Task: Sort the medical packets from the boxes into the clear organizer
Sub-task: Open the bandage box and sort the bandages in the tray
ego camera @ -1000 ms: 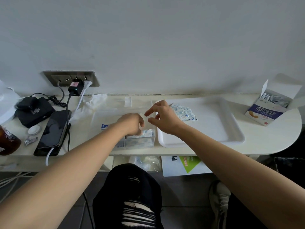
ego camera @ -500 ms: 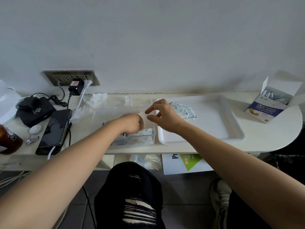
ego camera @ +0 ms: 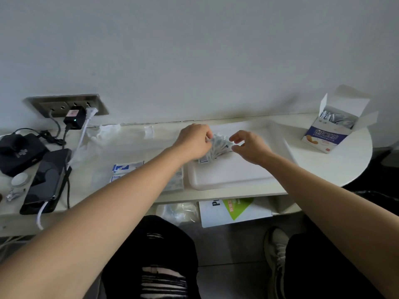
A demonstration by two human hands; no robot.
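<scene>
Head view: the left hand (ego camera: 193,141) pinches a fan of packets (ego camera: 219,145) over the white tray (ego camera: 226,175); the right hand (ego camera: 251,147) hovers beside them, fingers loosely spread and holding nothing.

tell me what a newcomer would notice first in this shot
Both hands meet over a fanned pile of small packets at the far end of the white tray in the middle: the left hand curled at the pile's edge, the right hand beside it with fingers spread. Next comes the open blue-and-white box of silvery packets at far right, then the dark phone at left.
</scene>
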